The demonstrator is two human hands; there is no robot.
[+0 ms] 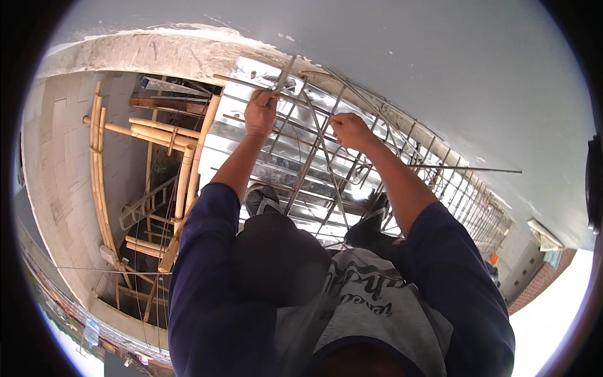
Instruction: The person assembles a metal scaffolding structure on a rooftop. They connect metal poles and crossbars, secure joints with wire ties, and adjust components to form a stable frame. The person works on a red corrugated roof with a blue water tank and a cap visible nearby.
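Note:
I stand high on a ledge, looking down over a cage of thin steel rebar (pixel 326 157) laid above shiny corrugated metal sheet (pixel 295 147). My left hand (pixel 259 113) is closed around a metal tool or rod (pixel 284 74) at a bar crossing near the grey wall. My right hand (pixel 350 131) is clenched on a bar or tie wire a little to the right; what it pinches is too small to tell. Both forearms reach forward from dark blue sleeves. My feet (pixel 262 200) rest on the bars below.
A grey rendered wall (pixel 440 69) runs along the upper right. A long loose rod (pixel 465 168) sticks out to the right. Bamboo scaffolding poles (pixel 182 182) stand at the left over a deep drop beside a pale block wall (pixel 56 157).

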